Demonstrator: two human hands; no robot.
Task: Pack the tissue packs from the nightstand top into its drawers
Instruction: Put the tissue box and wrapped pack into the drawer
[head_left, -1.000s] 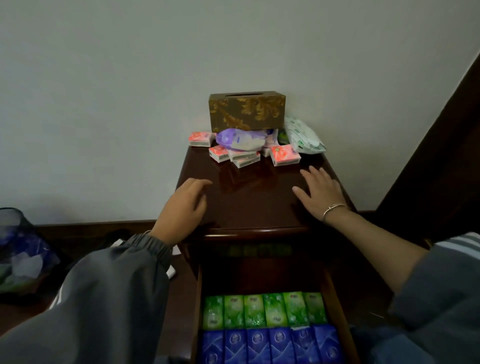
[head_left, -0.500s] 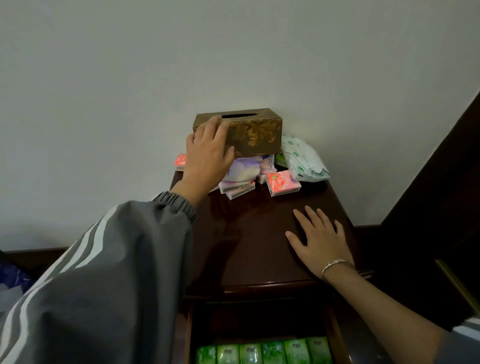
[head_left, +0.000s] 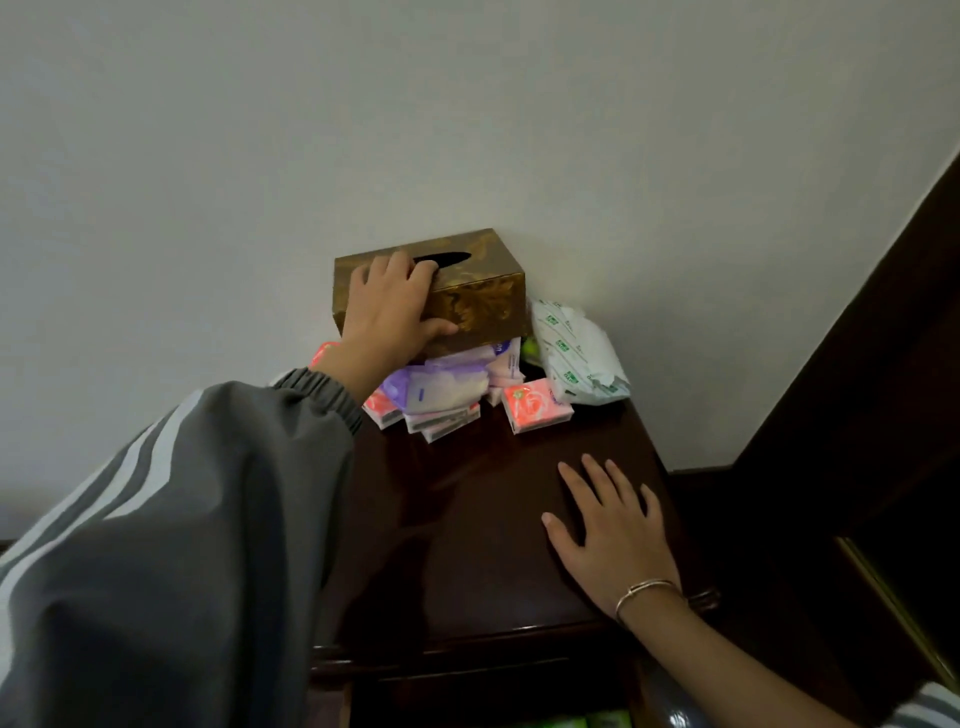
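A gold-patterned tissue box (head_left: 483, 301) stands at the back of the dark wooden nightstand top (head_left: 467, 519), against the wall. My left hand (head_left: 389, 306) grips its left front corner, fingers over the top by the slot, thumb on the front face. Below and in front of the box lies a heap of small packs: pink ones (head_left: 537, 405), a purple-white pouch (head_left: 441, 387) and a green-printed white pack (head_left: 576, 358). My right hand (head_left: 613, 535) rests flat on the nightstand top near its right front, fingers spread.
The open drawer (head_left: 587, 721) shows only a strip of green packs at the bottom edge. A dark wooden panel (head_left: 857, 441) rises on the right. A plain wall is behind the nightstand.
My left hand went from the nightstand's front edge up to the gold box and now wraps its corner. The view tilted up, so the drawer has almost left the frame. My right hand stayed flat.
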